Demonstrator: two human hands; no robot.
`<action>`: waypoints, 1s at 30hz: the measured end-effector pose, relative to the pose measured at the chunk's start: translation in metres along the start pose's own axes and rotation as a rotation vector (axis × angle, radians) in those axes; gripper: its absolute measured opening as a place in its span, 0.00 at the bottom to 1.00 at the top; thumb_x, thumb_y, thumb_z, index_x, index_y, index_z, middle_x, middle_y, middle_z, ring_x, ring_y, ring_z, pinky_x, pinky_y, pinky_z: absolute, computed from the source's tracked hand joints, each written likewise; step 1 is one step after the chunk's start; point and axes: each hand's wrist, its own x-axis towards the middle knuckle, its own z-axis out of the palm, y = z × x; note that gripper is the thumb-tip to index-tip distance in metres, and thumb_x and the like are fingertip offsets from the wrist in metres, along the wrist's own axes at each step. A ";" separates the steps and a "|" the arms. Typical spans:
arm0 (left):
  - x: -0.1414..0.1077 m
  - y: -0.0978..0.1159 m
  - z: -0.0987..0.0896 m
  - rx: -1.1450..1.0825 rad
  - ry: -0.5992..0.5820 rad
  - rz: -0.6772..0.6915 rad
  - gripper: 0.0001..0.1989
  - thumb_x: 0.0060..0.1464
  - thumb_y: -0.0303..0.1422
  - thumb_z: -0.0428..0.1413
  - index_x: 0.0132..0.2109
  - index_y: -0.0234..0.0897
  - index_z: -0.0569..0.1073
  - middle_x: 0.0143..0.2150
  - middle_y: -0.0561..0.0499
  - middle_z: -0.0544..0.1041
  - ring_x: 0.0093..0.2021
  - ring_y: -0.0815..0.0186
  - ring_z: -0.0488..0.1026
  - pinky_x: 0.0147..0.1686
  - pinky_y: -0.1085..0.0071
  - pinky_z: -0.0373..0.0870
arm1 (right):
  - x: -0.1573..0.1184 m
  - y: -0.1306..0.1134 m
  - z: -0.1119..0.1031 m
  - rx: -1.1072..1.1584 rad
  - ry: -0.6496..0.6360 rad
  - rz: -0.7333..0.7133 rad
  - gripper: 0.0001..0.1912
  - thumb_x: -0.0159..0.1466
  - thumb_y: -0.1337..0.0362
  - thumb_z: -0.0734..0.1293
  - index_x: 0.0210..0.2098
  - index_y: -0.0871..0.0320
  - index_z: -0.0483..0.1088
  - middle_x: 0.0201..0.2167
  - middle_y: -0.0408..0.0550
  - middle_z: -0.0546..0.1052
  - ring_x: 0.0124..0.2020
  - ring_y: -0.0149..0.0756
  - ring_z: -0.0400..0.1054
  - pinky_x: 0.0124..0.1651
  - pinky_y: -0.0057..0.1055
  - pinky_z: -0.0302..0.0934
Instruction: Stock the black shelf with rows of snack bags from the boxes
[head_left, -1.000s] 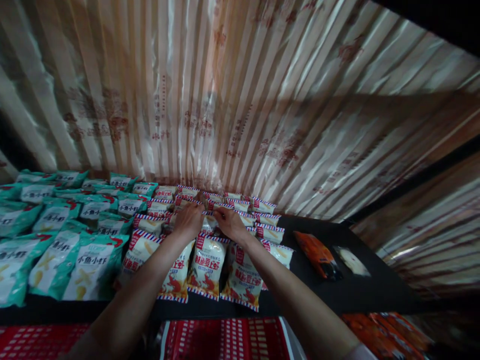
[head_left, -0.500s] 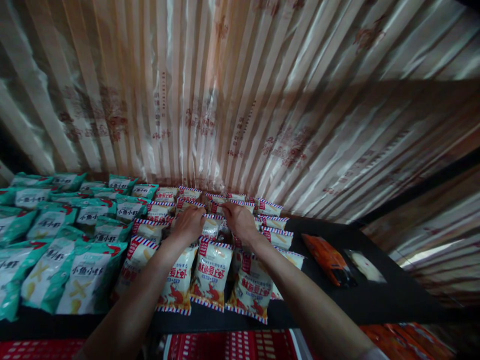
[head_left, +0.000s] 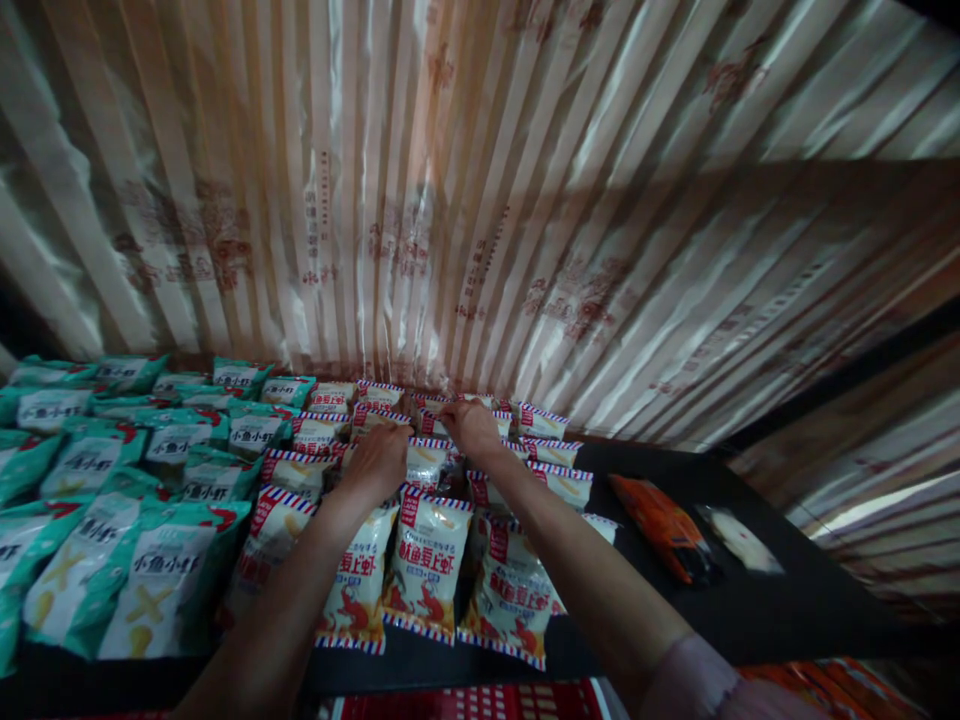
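Running in rows from front to back edge of the black shelf (head_left: 787,612): striped-edge snack bags (head_left: 427,562). Left hand (head_left: 379,458) and right hand (head_left: 474,430) curl at bag tops; cannot tell whether either pinches one.

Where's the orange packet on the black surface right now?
In the head view, the orange packet lies right of centre, between the white bags and the clear packet.
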 end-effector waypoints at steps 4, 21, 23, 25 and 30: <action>0.000 0.001 0.000 0.010 -0.013 0.012 0.16 0.57 0.24 0.42 0.47 0.34 0.70 0.43 0.42 0.74 0.46 0.59 0.69 0.44 0.66 0.63 | 0.003 -0.002 -0.001 -0.017 0.003 -0.034 0.14 0.63 0.65 0.57 0.38 0.58 0.74 0.37 0.52 0.78 0.42 0.37 0.69 0.48 0.29 0.56; -0.001 0.000 0.002 -0.028 0.022 0.042 0.15 0.56 0.24 0.43 0.45 0.34 0.72 0.43 0.43 0.74 0.46 0.60 0.69 0.45 0.67 0.63 | 0.012 -0.015 0.006 0.082 -0.035 0.115 0.15 0.64 0.61 0.55 0.39 0.56 0.72 0.40 0.53 0.77 0.41 0.38 0.71 0.39 0.29 0.59; -0.001 0.000 0.001 -0.033 0.021 0.045 0.15 0.56 0.24 0.43 0.45 0.34 0.72 0.43 0.43 0.74 0.46 0.60 0.69 0.45 0.67 0.63 | 0.013 -0.015 0.008 0.109 -0.037 0.097 0.15 0.64 0.61 0.55 0.39 0.55 0.72 0.40 0.52 0.77 0.41 0.37 0.71 0.38 0.28 0.59; -0.001 0.001 0.000 -0.038 0.020 0.042 0.15 0.56 0.24 0.43 0.44 0.34 0.72 0.43 0.43 0.74 0.46 0.60 0.69 0.45 0.67 0.63 | 0.015 -0.016 0.009 0.131 -0.040 0.090 0.15 0.65 0.61 0.55 0.39 0.55 0.72 0.40 0.51 0.77 0.41 0.37 0.71 0.38 0.28 0.59; -0.001 0.001 -0.002 -0.034 -0.013 0.036 0.16 0.56 0.24 0.42 0.46 0.34 0.71 0.44 0.42 0.73 0.47 0.60 0.68 0.46 0.66 0.62 | 0.016 -0.019 0.007 0.142 -0.055 0.097 0.15 0.64 0.60 0.56 0.39 0.54 0.72 0.40 0.49 0.77 0.41 0.36 0.70 0.38 0.27 0.58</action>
